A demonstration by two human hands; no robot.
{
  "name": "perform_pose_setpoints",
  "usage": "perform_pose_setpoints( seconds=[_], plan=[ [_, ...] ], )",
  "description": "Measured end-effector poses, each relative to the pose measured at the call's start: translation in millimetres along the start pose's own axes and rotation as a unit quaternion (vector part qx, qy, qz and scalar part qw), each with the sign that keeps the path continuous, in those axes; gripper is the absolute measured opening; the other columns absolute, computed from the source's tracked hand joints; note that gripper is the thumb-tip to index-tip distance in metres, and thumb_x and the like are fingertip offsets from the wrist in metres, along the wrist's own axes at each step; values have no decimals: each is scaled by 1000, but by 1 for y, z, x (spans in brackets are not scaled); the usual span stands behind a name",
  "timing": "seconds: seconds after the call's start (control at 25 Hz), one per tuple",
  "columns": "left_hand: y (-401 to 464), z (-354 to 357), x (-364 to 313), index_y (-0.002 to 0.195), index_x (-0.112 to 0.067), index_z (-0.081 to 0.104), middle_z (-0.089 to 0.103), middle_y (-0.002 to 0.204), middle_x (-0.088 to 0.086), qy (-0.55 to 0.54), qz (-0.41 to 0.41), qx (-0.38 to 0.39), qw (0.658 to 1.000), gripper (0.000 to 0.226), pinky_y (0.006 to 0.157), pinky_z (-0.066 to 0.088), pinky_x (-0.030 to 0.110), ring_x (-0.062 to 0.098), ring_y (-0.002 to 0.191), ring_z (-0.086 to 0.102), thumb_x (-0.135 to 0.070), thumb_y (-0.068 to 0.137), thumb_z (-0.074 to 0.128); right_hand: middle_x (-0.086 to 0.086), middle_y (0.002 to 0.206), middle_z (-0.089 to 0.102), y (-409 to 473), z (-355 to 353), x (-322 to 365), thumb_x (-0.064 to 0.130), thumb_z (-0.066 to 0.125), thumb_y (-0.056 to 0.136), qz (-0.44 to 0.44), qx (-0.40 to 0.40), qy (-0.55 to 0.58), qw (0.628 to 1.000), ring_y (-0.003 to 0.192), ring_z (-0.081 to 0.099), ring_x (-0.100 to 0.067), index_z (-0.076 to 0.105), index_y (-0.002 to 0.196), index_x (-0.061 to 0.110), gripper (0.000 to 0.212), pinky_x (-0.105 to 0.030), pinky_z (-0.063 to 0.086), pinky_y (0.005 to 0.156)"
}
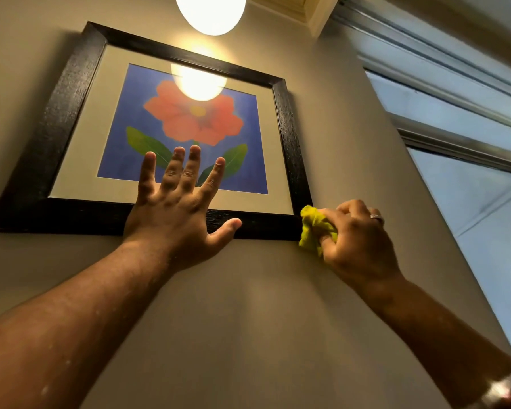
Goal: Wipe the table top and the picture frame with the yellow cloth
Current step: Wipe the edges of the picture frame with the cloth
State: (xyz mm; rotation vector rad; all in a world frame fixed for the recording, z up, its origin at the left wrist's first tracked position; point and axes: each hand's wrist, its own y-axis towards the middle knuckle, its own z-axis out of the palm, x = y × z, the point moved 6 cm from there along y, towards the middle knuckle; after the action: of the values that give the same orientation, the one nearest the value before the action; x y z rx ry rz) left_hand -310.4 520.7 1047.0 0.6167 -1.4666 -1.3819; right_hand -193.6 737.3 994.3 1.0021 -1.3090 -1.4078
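Observation:
A black picture frame hangs on the beige wall, holding a red flower print on blue behind glass. My left hand lies flat with fingers spread over the frame's bottom edge and the glass, thumb along the lower rail. My right hand is closed around the bunched yellow cloth, which presses against the frame's bottom right corner. The table top is out of view.
A lit globe lamp hangs above the frame and reflects in the glass. A window with metal rails fills the right side. Bare wall spreads below the frame.

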Motion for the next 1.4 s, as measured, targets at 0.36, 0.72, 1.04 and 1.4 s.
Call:
perform_pose_setpoints(
  seconds=[0.36, 0.72, 1.04, 1.4],
  plan=[
    [-1, 1, 0, 151, -33, -11, -6, 163, 11, 6, 0, -6, 1000, 90, 118, -6, 63, 30, 150, -5, -83, 79, 7, -4, 100, 56, 15, -5, 10, 28, 52, 86, -98, 37, -12, 994, 90, 52, -27, 59, 114, 32, 29, -35, 47, 70],
    [-1, 1, -2, 153, -31, -3, 5, 163, 12, 27, 5, -10, 1000, 90, 119, -4, 63, 32, 150, 6, -82, 80, 13, -2, 100, 65, -5, -7, 32, 51, 48, 89, -245, -24, 18, 969, 79, 58, -20, 52, 121, 28, 39, -35, 51, 63],
    [-2, -2, -6, 153, -31, 0, 6, 163, 11, 19, 9, -5, 1000, 90, 119, 3, 64, 31, 150, 7, -80, 80, 17, 8, 160, -7, 2, 47, 11, 75, 10, 81, -105, 107, 74, 986, 147, -5, -23, -8, 142, 49, 69, -41, 9, 116],
    [-3, 0, -4, 150, -35, -15, -9, 163, 6, 19, 1, 2, 1000, 89, 119, -9, 60, 28, 150, -8, -83, 80, 11, -5, 161, -6, 273, 64, 28, 52, 36, 93, 29, 162, 113, 980, 147, -2, -33, 4, 148, 32, 67, -51, 7, 120]
  ],
)
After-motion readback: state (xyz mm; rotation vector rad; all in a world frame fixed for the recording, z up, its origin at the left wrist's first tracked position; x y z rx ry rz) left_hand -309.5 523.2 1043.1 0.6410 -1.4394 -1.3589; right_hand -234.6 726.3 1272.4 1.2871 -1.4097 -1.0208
